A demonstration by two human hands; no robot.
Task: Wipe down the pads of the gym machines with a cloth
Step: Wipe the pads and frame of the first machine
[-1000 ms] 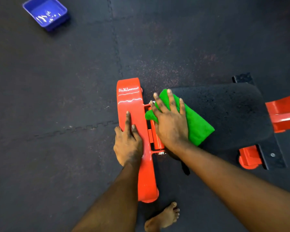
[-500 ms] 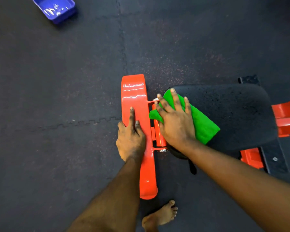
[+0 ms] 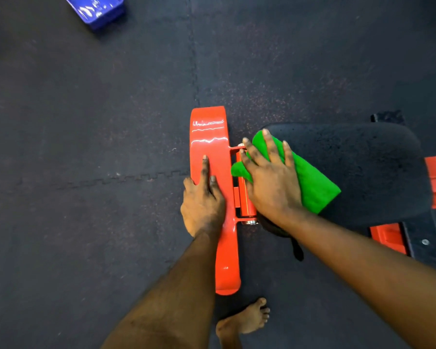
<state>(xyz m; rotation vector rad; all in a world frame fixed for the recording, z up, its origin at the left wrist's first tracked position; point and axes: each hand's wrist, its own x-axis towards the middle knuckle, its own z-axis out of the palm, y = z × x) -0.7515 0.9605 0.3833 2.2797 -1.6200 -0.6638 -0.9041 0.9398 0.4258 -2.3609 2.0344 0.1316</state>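
Dark speckled rubber floor (image 3: 86, 197) of interlocking mats with visible jigsaw seams. A blue plastic tray (image 3: 96, 8) sits on it at the top left edge.

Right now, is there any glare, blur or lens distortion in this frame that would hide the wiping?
Head view: white glare streaks on the orange bar and in the blue tub, which the top edge crops; the green cloth, the right hand pressing it and the black pad are sharp and evenly lit; the wide lens stretches the forearms near the bottom edge.
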